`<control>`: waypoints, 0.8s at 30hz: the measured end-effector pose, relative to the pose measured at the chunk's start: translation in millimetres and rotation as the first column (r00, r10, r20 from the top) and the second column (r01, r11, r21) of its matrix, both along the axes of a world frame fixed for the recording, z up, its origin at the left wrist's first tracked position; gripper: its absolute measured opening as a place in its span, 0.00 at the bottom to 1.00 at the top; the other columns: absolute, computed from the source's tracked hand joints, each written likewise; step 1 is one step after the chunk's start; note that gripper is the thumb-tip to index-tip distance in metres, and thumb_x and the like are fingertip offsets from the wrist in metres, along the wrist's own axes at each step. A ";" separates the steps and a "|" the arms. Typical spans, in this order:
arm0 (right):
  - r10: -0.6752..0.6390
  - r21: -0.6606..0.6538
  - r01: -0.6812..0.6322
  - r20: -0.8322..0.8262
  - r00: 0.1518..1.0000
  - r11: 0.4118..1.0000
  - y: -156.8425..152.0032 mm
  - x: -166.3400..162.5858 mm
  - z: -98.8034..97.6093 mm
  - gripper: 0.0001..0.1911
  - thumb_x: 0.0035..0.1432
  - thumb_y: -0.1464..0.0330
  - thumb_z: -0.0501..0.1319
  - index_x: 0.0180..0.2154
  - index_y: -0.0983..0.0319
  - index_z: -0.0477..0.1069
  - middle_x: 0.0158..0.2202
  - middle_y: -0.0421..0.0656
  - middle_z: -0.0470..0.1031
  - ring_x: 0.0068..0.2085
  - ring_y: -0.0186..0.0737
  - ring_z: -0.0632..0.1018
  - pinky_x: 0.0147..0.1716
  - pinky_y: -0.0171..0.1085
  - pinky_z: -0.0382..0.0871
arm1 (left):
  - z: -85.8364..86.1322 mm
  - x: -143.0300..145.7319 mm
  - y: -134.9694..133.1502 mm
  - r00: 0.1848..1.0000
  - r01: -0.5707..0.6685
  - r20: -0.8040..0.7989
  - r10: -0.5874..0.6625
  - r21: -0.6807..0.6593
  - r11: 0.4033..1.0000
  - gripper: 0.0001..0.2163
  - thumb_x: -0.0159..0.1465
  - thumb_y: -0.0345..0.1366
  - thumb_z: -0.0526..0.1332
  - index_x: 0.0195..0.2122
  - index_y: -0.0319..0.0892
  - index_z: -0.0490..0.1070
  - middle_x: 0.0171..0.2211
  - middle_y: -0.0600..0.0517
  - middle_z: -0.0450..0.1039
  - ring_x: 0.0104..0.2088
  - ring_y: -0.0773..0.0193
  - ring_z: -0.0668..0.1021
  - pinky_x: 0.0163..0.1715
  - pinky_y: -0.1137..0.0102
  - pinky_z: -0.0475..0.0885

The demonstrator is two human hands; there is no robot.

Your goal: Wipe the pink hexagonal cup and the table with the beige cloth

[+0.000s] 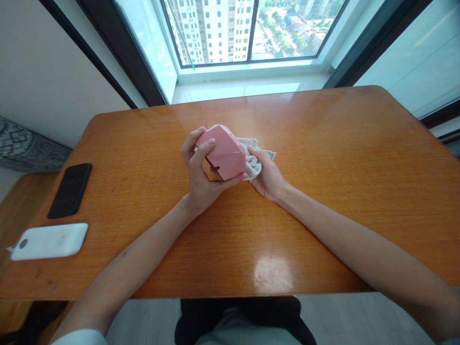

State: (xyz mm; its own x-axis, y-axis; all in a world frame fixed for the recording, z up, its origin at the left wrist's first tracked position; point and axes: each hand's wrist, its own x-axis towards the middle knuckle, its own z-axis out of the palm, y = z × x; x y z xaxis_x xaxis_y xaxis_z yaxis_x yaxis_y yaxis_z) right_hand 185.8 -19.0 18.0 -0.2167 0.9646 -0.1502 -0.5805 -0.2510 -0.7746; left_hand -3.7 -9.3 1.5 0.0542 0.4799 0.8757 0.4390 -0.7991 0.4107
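Observation:
My left hand (201, 170) grips a pink faceted object (224, 152), which looks like a small box or pot with a notch in its lower edge. It is tilted and held over the middle of the table. My right hand (268, 175) is closed on a bunched pale grey cloth (252, 160). The cloth is against the right side of the pink object, and part of it is hidden behind that object.
The wooden table (341, 201) has rounded far corners and stands before a window (247, 31). Near its left edge lie a black phone (70, 190) and, closer to me, a white rounded device (50, 242). Patterned fabric (30, 146) shows beyond the left edge.

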 end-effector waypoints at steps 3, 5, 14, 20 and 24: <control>0.000 -0.034 -0.002 -0.057 0.998 0.999 -0.5 2.5 1.6 0.13 0.64 0.56 0.73 0.42 0.59 0.83 0.42 0.43 0.91 0.41 0.41 0.90 0.41 0.36 0.88 | 2.1 0.7 0.4 0.999 -0.053 0.011 0.053 -0.020 0.998 0.52 0.52 0.73 0.78 0.71 0.61 0.56 0.73 0.46 0.59 0.77 0.33 0.64 0.74 0.37 0.68; -0.020 -0.039 0.017 -0.075 0.997 0.999 -1.0 3.4 3.2 0.13 0.65 0.57 0.71 0.44 0.59 0.83 0.44 0.44 0.91 0.41 0.41 0.90 0.40 0.36 0.88 | 5.3 2.2 -0.4 0.996 -0.083 0.011 0.083 -0.037 0.996 0.50 0.55 0.74 0.75 0.70 0.59 0.56 0.73 0.45 0.60 0.76 0.36 0.67 0.73 0.37 0.69; -0.281 0.123 0.264 0.146 0.949 0.957 0.9 1.2 5.7 0.23 0.69 0.44 0.60 0.42 0.54 0.82 0.40 0.44 0.89 0.50 0.50 0.90 0.42 0.44 0.89 | 8.8 12.7 -6.2 0.992 0.119 0.045 -0.118 -0.017 0.993 0.45 0.55 0.60 0.83 0.65 0.60 0.58 0.73 0.47 0.65 0.75 0.43 0.71 0.71 0.42 0.73; -0.617 0.404 0.489 0.298 0.729 0.773 -8.8 -0.2 -1.3 0.23 0.73 0.46 0.59 0.43 0.54 0.83 0.44 0.42 0.89 0.58 0.48 0.88 0.59 0.46 0.84 | 12.8 10.4 -14.6 0.995 0.011 -0.094 -0.035 -0.240 0.971 0.51 0.57 0.61 0.81 0.73 0.52 0.58 0.71 0.42 0.69 0.70 0.40 0.75 0.70 0.43 0.72; -0.704 0.460 0.555 0.265 0.659 0.693 -11.8 -0.3 -0.8 0.23 0.75 0.48 0.57 0.43 0.54 0.83 0.45 0.42 0.88 0.58 0.47 0.87 0.67 0.49 0.79 | 17.0 11.7 -22.4 0.992 -0.031 -0.123 -0.011 -0.330 0.943 0.52 0.49 0.52 0.87 0.70 0.53 0.62 0.70 0.45 0.73 0.67 0.41 0.78 0.69 0.44 0.71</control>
